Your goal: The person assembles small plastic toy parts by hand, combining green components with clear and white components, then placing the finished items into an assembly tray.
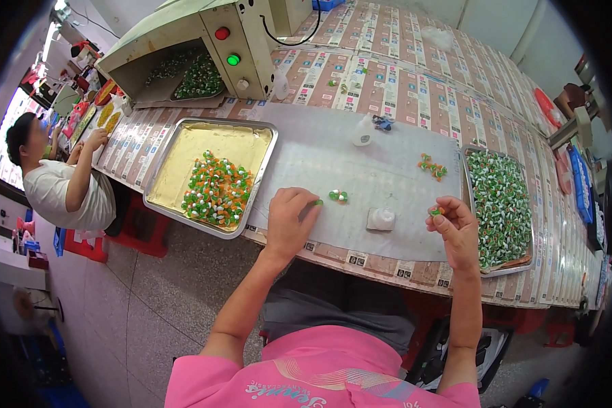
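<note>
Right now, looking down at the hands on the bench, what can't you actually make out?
Head view only:
- Left hand: curled fingers cover most of the small green piece under them.
- Right hand: the tiny piece at its fingertips is too small to tell its shape.
- Hooded machine: the hood shadows the pieces inside.
- Right tray: its far side bends and blurs at the fisheye rim.

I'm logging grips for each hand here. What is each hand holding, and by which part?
The right hand pinches a small green and orange piece at its fingertips; the left hand pinches a small green piece. The gripped part is too small to tell.
</note>
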The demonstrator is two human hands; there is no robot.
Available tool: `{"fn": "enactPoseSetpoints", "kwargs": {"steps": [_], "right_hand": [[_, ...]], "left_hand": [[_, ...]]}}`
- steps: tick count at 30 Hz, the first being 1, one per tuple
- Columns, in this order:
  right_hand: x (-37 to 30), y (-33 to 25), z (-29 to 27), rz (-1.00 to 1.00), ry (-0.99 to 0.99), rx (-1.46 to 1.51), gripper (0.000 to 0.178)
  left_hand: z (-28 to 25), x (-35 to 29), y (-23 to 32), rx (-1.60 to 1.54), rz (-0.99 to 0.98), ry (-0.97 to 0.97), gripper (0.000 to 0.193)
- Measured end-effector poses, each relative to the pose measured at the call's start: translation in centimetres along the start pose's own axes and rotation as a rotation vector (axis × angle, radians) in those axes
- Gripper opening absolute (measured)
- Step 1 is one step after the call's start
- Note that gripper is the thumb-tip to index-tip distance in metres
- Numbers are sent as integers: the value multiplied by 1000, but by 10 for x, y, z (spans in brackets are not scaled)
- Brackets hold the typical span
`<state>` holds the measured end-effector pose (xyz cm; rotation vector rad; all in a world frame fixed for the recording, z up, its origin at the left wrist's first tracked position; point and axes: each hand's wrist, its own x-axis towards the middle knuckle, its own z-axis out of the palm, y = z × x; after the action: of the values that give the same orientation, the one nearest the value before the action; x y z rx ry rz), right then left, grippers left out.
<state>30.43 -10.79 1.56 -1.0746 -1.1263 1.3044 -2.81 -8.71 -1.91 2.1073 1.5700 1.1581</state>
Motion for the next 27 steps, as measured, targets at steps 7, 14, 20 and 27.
{"fn": "enactPoseSetpoints", "kwargs": {"steps": [7, 14, 20, 27], "right_hand": [[-11, 4, 20, 66, 31, -52, 28], [-1, 4, 40, -112, 39, -420, 25], [8, -6, 62, -374, -29, -761, 25], [12, -3, 78, -492, -60, -886, 24]], "left_hand": [[12, -17, 16, -601, -251, 13, 11], [-4, -31, 35, -1159, -659, -240, 12], [-11, -42, 38, -1414, -774, -332, 12], [-11, -54, 36, -1583, -811, -406, 22]]}}
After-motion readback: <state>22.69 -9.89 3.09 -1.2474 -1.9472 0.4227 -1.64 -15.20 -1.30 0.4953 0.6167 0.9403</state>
